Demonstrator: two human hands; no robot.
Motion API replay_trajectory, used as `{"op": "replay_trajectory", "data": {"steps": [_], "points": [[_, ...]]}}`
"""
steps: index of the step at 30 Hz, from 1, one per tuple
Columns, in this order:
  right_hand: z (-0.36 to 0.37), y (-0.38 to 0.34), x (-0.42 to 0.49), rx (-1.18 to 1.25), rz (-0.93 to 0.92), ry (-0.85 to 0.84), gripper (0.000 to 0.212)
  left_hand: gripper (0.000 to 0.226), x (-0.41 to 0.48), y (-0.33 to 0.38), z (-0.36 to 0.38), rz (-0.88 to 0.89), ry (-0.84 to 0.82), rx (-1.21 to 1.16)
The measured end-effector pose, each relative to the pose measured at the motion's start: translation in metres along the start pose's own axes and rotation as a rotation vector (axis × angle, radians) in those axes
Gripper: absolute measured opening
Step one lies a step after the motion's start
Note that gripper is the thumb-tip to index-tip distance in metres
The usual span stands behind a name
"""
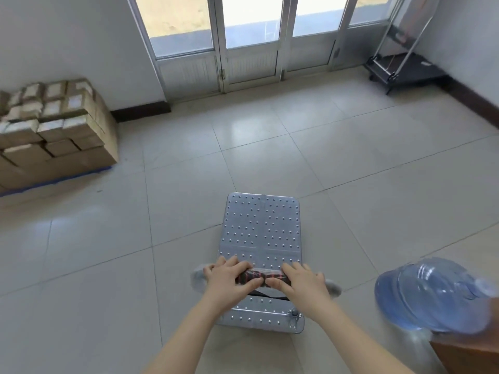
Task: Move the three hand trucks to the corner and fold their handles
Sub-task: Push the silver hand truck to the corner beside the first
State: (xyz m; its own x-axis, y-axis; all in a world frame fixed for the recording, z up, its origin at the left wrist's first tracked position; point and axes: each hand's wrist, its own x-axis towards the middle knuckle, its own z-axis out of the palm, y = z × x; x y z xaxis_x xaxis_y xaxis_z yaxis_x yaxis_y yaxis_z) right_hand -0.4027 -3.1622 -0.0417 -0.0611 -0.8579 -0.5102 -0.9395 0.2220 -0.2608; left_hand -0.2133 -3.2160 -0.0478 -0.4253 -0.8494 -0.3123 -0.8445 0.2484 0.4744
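A silver hand truck (260,225) with a studded metal deck stands on the tiled floor right in front of me. Its handle bar (266,278), wrapped in dark and red tape, runs across at the near end. My left hand (229,276) and my right hand (301,279) both grip that bar side by side. A second hand truck (405,68) with a dark deck and an upright chrome handle stands in the far right corner by the glass doors. No third truck is in view.
A stack of cardboard boxes (54,130) fills the left side by the wall. A large blue water bottle (429,292) lies on a brown surface (469,352) at my right. Glass doors (251,41) line the far wall. Open tile floor lies ahead.
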Motion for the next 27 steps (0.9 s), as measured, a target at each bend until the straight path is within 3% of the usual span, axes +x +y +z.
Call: {"op": "replay_trajectory", "data": {"steps": [6,16,20,27], "points": [[-0.047,-0.024,0.083,0.073,0.050,0.075,0.094,0.070,0.100,-0.029,-0.049,0.081,-0.029,0.027],[-0.121,-0.067,0.218,0.184,0.229,0.145,0.097,0.057,0.270,-0.068,-0.134,0.265,-0.159,0.131],[-0.149,-0.085,0.276,0.208,0.290,0.188,0.096,0.069,0.343,-0.085,-0.166,0.351,-0.171,0.158],[-0.207,-0.091,0.378,0.279,0.386,0.258,0.096,0.067,0.477,-0.084,-0.222,0.479,-0.238,0.166]]}}
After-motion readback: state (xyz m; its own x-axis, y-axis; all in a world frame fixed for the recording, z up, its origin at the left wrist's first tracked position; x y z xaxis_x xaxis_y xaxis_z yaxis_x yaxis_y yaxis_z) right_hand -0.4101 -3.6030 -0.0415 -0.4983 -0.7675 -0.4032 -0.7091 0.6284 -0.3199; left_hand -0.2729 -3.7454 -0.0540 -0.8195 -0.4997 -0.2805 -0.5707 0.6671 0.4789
